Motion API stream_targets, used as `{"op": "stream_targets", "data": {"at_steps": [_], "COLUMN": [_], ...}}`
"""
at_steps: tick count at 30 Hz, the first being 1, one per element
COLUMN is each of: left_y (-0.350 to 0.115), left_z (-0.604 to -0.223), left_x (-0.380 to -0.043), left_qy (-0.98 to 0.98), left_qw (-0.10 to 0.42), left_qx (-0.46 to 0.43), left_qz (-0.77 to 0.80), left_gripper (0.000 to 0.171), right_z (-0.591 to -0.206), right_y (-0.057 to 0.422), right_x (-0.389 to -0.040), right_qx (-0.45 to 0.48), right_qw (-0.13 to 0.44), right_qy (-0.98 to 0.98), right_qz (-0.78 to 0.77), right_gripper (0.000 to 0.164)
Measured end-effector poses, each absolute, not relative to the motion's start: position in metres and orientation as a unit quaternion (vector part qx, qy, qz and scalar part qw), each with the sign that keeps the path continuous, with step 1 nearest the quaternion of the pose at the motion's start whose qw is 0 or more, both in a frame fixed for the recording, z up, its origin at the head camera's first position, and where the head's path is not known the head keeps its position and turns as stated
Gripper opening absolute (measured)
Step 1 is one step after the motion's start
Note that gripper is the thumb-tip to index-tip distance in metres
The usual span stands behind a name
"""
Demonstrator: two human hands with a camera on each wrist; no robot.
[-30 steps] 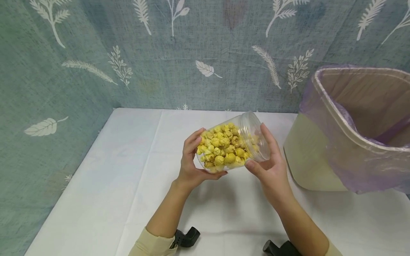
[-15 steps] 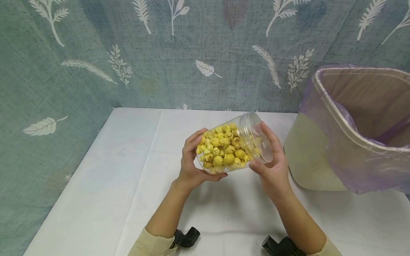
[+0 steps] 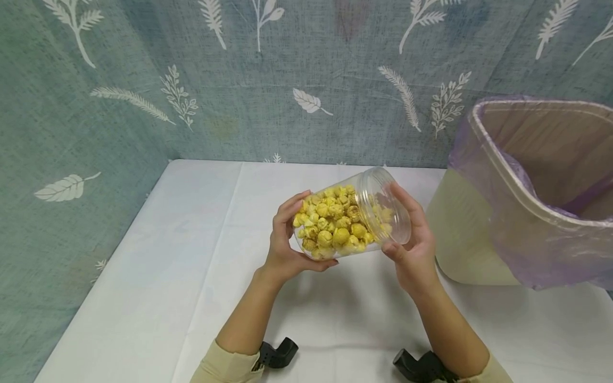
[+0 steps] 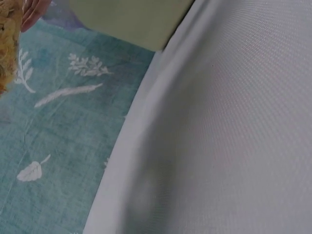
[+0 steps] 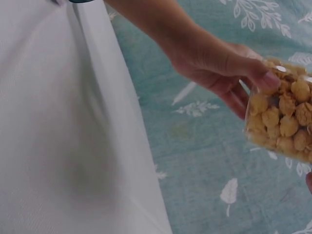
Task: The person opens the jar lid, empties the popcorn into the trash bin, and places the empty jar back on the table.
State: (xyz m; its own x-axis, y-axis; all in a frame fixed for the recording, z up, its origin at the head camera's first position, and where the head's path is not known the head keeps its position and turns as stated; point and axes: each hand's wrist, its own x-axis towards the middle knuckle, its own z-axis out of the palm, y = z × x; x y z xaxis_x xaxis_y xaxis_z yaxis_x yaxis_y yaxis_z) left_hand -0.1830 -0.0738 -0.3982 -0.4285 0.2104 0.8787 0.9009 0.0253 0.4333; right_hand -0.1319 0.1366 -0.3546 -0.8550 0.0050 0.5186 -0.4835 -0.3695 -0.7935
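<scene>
A clear jar (image 3: 330, 223) of yellow popcorn is held tilted above the white table, its ridged end pointing right. My left hand (image 3: 283, 250) grips the base end, thumb below and fingers above. At the other end my right hand (image 3: 417, 258) holds the clear, ridged part, with its thumb at the lower edge. Whether that part is a separate lid, I cannot tell. In the right wrist view, the left hand (image 5: 214, 63) wraps the corner of the popcorn jar (image 5: 287, 117). Only a strip of the jar (image 4: 7, 44) enters the left wrist view.
A cream bin (image 3: 464, 234) lined with a purple plastic bag (image 3: 531, 250) stands to the right, close to my right hand. The white-covered table (image 3: 158, 276) meets a teal leaf-patterned cloth (image 3: 254, 106) at its back and left.
My right hand has shifted slightly right, and the ridged end of the jar reaches slightly further right with it. The left hand has stayed nearly still at the base.
</scene>
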Motion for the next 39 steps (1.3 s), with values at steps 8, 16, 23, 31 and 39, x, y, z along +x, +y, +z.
{"op": "stream_targets", "data": {"at_steps": [8,16,23,31,39], "left_y": [-0.076,-0.078,-0.080,-0.083,-0.085], "left_z": [-0.399,-0.398,-0.399,-0.399,-0.397], "left_x": [-0.182,-0.183,-0.185,-0.186,-0.187], "left_qy": [-0.632,-0.625,-0.626,-0.623,-0.613], "left_qw": [0.278,0.277,0.286,0.280,0.287], "left_qx": [-0.435,-0.437,-0.428,-0.426,-0.430], "left_qz": [-0.578,-0.585,-0.587,-0.593,-0.597], "left_gripper": [0.096,0.097,0.097,0.099,0.099], "right_z": [-0.356,-0.352,-0.352,-0.358,-0.379], "right_y": [0.138,0.142,0.151,0.166,0.174], "right_x": [-0.137,-0.141,-0.150,-0.163,-0.183], "right_qx": [0.270,0.288,0.240,0.160,0.149], "right_qw": [0.228,0.281,0.359,0.425,0.405], "right_qy": [-0.547,-0.518,-0.507,-0.540,-0.590], "right_qz": [0.759,0.755,0.746,0.708,0.682], "right_gripper": [0.082,0.086,0.086,0.092,0.092]}}
